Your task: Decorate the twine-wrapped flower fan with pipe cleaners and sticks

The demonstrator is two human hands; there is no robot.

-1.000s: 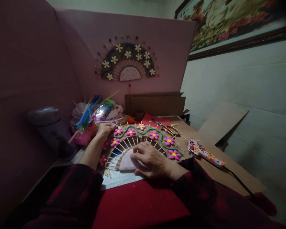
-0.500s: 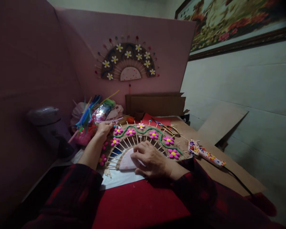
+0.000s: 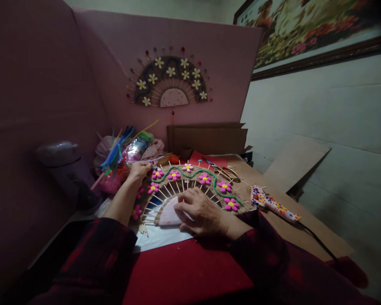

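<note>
A craft fan (image 3: 195, 173) of twine-wrapped card and thin sticks lies on the table, with pink clay flowers and a wavy green strip on it. My right hand (image 3: 205, 212) rests across its pale half-circle base (image 3: 169, 213), fingers curled down and steadying the fan. At the fan's upper left edge, my left hand (image 3: 139, 171) pinches something small by the stick ends. A bit of blue shows at those fingertips; the rest is hidden. One stick at the top carries a blue tip (image 3: 200, 162).
Gold-handled scissors (image 3: 227, 173) and a red sheet (image 3: 209, 160) lie behind the fan. A flower-patterned glue gun (image 3: 273, 205) with a cord is at right. Pipe cleaners (image 3: 116, 150) and bags crowd the left, near a tumbler (image 3: 66, 178). Another fan (image 3: 170, 67) hangs on the pink board.
</note>
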